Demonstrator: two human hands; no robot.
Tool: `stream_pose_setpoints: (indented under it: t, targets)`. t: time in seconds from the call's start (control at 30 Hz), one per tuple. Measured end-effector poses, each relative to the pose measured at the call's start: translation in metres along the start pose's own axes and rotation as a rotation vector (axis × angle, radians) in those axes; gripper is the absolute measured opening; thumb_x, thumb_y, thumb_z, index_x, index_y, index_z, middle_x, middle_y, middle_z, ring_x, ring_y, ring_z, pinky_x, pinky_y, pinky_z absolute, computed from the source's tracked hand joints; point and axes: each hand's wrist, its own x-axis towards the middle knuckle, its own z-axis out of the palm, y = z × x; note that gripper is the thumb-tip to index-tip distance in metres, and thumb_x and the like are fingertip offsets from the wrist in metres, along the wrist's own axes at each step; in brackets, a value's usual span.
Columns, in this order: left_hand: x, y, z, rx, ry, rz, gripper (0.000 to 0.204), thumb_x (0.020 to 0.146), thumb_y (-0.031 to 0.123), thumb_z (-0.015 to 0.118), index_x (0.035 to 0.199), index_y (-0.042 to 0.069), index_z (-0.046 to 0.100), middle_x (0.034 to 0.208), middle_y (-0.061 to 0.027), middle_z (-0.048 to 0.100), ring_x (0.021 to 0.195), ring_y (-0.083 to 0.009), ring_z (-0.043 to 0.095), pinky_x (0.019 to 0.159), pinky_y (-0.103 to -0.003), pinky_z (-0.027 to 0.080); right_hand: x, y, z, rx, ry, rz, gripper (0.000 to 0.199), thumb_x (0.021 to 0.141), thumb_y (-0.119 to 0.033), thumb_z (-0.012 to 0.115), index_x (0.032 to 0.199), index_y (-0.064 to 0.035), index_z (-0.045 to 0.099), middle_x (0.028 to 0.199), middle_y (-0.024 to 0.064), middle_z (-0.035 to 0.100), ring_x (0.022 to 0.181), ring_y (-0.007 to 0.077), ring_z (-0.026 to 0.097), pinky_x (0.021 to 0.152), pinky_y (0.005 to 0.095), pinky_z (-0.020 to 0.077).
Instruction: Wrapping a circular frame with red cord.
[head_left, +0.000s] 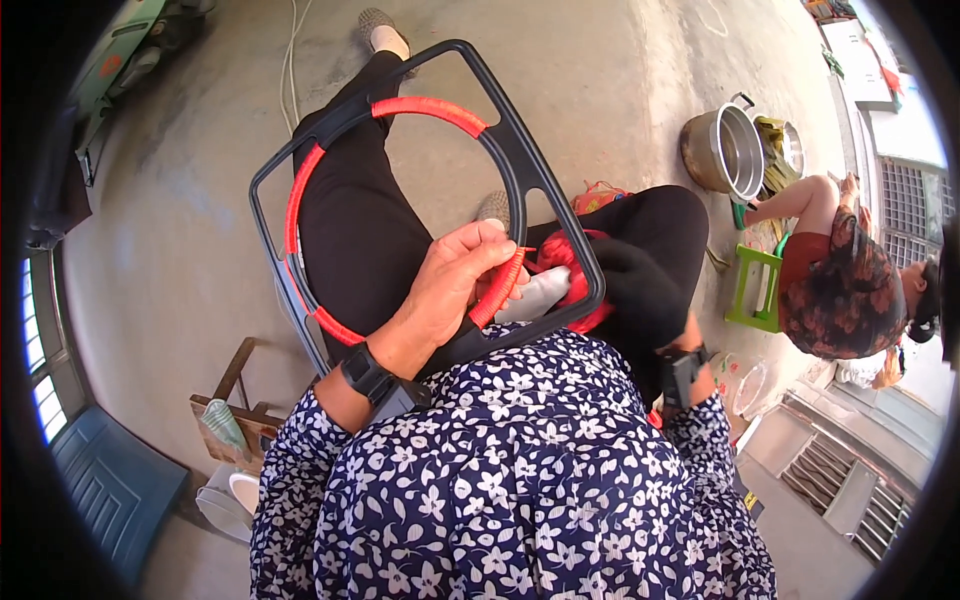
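Observation:
A black frame (pixel 527 150) lies over my lap, rectangular outside with a round ring inside. Red cord (pixel 430 106) is wound tightly round several stretches of the ring, with bare black between them. My left hand (pixel 462 272) is bare and closed on the near right part of the ring, thumb and fingers pinching the wound red cord there. At the frame's right side my right hand (pixel 640 292), in a dark glove, curls round a bundle of loose red cord (pixel 577 262). A pale grey piece (pixel 540 293) shows beside that bundle; its kind is unclear. The right fingers are partly hidden.
A large metal pot (pixel 722 152) stands on the floor to the right. Near it another person (pixel 850 275) sits by a green stool (pixel 755 288). At left are a wooden stand (pixel 235 425) with a glass and a blue chair (pixel 115 490).

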Motion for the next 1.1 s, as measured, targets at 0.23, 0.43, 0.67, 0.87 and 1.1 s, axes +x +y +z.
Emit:
stream_pose_setpoints:
  t: [0.23,0.43,0.67,0.87,1.1]
  targets:
    - [-0.004,-0.004,0.005,0.049,-0.017,0.139,0.013,0.090,0.015,0.062,0.091,0.004,0.057,0.077,-0.0057,0.064,0.063,-0.0094,0.063,0.053,-0.021,0.050,0.031,-0.050,0.052,0.425,-0.133,0.002,0.054,0.089,-0.022,0.064,0.133,0.0008,0.045,0.118,0.0060,0.058,0.104,0.0092,0.054,0.088,0.0238,0.0447]
    - [0.001,-0.004,-0.003,0.039,0.038,0.023,0.029,0.098,0.025,0.049,0.110,0.000,0.057,0.088,-0.0095,0.067,0.068,-0.0143,0.065,0.058,-0.026,0.054,0.050,0.016,0.043,0.130,-0.260,-0.581,0.061,0.086,-0.013,0.068,0.137,0.0021,0.039,0.134,0.0107,0.050,0.116,0.0147,0.052,0.097,0.0276,0.0425]
    - [0.000,-0.008,-0.014,-0.097,-0.008,-0.095,0.042,0.100,0.030,0.035,0.113,-0.006,0.054,0.099,-0.0165,0.064,0.080,-0.0210,0.065,0.067,-0.029,0.054,0.064,0.018,0.047,0.375,-0.054,-0.269,0.050,0.088,-0.010,0.060,0.135,0.0003,0.044,0.131,0.0096,0.053,0.116,0.0193,0.054,0.097,0.0296,0.0443]
    - [0.003,-0.008,-0.017,-0.179,-0.094,-0.124,0.046,0.098,0.035,0.035,0.111,-0.005,0.055,0.097,-0.0165,0.064,0.083,-0.0225,0.063,0.068,-0.030,0.052,0.031,-0.037,-0.003,-0.625,0.569,-0.262,0.032,0.089,-0.016,0.057,0.118,-0.0025,0.056,0.113,0.0054,0.063,0.103,0.0190,0.060,0.086,0.0278,0.0475]
    - [0.003,-0.005,-0.017,-0.176,-0.077,-0.157,0.044,0.098,0.034,0.038,0.109,-0.004,0.056,0.094,-0.0154,0.064,0.081,-0.0207,0.063,0.067,-0.029,0.052,-0.027,0.063,-0.112,-0.500,0.601,-0.477,0.037,0.098,-0.018,0.045,0.131,-0.0034,0.044,0.105,0.0047,0.061,0.093,0.0166,0.061,0.082,0.0283,0.0485]
